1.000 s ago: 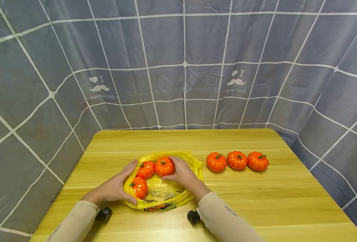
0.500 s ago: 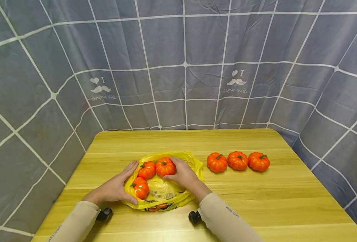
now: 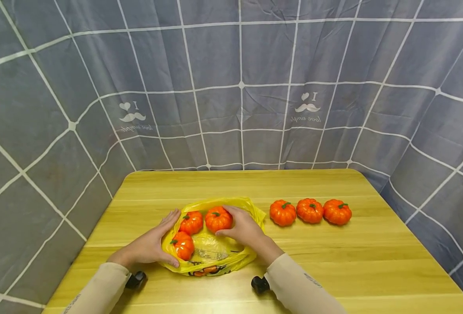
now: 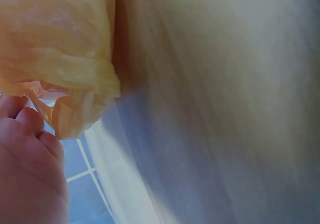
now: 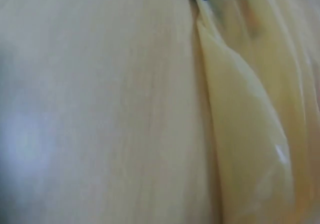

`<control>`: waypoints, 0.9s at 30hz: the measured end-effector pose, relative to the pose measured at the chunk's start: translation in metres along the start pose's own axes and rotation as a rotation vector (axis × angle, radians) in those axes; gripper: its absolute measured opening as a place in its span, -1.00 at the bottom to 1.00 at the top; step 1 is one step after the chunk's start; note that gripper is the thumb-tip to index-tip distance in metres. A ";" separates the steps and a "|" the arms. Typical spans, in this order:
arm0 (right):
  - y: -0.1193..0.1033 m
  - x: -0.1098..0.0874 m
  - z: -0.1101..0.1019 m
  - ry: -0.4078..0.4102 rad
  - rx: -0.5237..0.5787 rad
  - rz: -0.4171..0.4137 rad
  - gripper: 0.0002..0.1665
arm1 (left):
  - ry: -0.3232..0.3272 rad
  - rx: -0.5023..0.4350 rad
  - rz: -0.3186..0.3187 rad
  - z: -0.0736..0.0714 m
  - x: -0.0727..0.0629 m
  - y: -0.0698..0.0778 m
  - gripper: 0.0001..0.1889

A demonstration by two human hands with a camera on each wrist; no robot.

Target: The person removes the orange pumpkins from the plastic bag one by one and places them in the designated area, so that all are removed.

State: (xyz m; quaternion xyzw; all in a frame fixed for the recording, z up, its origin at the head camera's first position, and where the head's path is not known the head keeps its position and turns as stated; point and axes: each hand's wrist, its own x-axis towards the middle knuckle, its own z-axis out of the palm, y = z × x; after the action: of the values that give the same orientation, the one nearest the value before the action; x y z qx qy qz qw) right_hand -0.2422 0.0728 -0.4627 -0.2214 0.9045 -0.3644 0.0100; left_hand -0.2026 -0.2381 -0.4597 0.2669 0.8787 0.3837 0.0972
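Right hand (image 3: pixel 242 226) and its pumpkin (image 3: pixel 218 219) have edged a bit rightward, so there's a little gap to the next one. Thumb and fingers are curled round it, inside the yellow bag (image 3: pixel 237 263). Left hand (image 3: pixel 152 244) is spread pretty wide against the bag's side, by two more pumpkins (image 3: pixel 192 223).

Curtained-off booth: grey, white-gridded curtains (image 3: pixel 266 52) on three sides of a wood-grain table (image 3: pixel 333 261).

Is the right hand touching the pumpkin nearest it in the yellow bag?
Touching: the head view shows the right hand gripping that pumpkin, thumb at its near edge, fingers around its right side.
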 end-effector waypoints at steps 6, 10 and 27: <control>-0.004 -0.008 -0.018 0.003 0.101 0.015 0.02 | 0.002 0.013 -0.002 0.001 0.001 0.000 0.46; -0.005 -0.011 -0.033 0.037 0.146 0.011 0.01 | 0.005 0.023 -0.003 0.001 0.001 0.000 0.46; 0.012 -0.023 -0.063 0.051 0.295 0.068 -0.01 | -0.009 0.021 -0.019 0.001 0.003 0.001 0.45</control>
State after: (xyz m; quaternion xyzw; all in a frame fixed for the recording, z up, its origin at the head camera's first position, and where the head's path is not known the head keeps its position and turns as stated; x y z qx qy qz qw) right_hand -0.2375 0.1309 -0.4279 -0.1777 0.8480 -0.4984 0.0317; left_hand -0.2043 -0.2352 -0.4590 0.2613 0.8846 0.3725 0.1018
